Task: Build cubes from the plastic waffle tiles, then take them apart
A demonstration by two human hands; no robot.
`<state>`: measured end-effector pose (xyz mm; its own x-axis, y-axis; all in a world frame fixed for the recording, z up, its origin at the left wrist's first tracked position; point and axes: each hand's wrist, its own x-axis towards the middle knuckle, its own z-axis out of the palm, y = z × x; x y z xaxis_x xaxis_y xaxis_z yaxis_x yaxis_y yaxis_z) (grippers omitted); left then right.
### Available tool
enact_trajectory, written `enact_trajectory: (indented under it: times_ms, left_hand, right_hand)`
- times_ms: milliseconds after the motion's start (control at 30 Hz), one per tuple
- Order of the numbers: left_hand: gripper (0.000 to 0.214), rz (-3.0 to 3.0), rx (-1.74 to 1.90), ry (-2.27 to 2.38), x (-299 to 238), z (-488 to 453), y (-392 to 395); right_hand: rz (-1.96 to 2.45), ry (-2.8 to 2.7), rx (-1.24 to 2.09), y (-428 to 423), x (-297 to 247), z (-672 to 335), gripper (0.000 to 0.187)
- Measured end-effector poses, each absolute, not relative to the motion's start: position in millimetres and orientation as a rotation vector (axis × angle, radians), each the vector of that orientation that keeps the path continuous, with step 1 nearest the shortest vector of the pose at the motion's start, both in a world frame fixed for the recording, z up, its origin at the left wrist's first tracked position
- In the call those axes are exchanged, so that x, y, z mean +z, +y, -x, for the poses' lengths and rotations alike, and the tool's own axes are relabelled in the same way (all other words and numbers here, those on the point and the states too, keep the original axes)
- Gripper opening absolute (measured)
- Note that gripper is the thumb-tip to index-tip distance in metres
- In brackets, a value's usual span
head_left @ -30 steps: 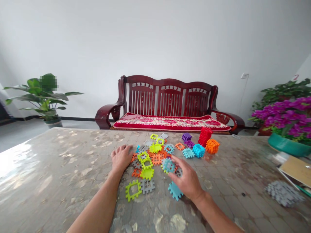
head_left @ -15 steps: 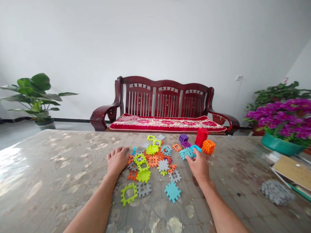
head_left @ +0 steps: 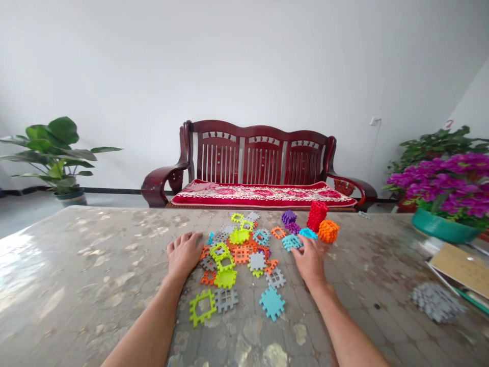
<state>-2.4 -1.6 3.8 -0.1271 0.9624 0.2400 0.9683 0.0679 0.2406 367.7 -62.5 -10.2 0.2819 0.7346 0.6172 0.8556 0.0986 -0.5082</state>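
Since a second ago our right hand [head_left: 311, 261] has left the middle of the loose tiles [head_left: 237, 250] and crossed to the far right of the spread, and over the last half second it has barely shifted; our left hand [head_left: 184, 254] has stayed put. That left hand lies flat and palm down on the surface [head_left: 95, 275], fingers spread, its tips touching the left edge of the tiles, holding nothing. The right hand reaches palm down with its fingertips [head_left: 303, 243] at the teal flat tile [head_left: 291, 241], just near of the teal cube [head_left: 307, 233]; whether thumb and fingers pinch the tile or only rest on it we cannot tell. The two hands are well apart, the tiles between them. Beyond the teal cube stand an orange cube [head_left: 328, 230] and a red tower [head_left: 317, 215], with purple pieces [head_left: 289, 218] to their left; another teal tile [head_left: 272, 303] lies alone on the near side. We judge the step in hand to be the gathering of teal pieces at their cube. The next move seems to call for a sure pinch on the flat tile's edge, then a lift clear of the orange cube and red tower close by, so that neither gets knocked.
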Motion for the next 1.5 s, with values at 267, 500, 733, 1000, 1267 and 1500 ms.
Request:
enact_trajectory:
  times_ms: [267, 500, 733, 1000, 1267, 1500]
  left_hand:
    - [0.045, 2.059, -0.515, -2.291, 2, 3, 0]
    - [0.044, 2.065, -0.529, -2.280, 0, 4, 1]
    - [0.044, 2.072, -0.521, -2.284, 2, 4, 1]
    - [0.044, 2.071, -0.530, -2.276, 4, 3, -1]
    - [0.043, 2.073, -0.538, -2.275, 2, 4, 0]
    - [0.044, 2.069, -0.534, -2.274, 2, 3, -1]
  right_hand:
    - [1.573, -1.473, -0.166, -63, -9, -368, 0.037]
    - [1.476, -1.599, 0.205, -86, -2, -343, 0.011]
    - [1.473, -1.913, 0.474, -111, 12, -319, 0.011]
    - [1.476, -1.973, 0.557, -120, 26, -313, 0.004]
    - [1.557, -2.405, 0.524, -141, 48, -304, 0.051]
    - [1.466, -2.268, 0.558, -135, 47, -319, 0.046]
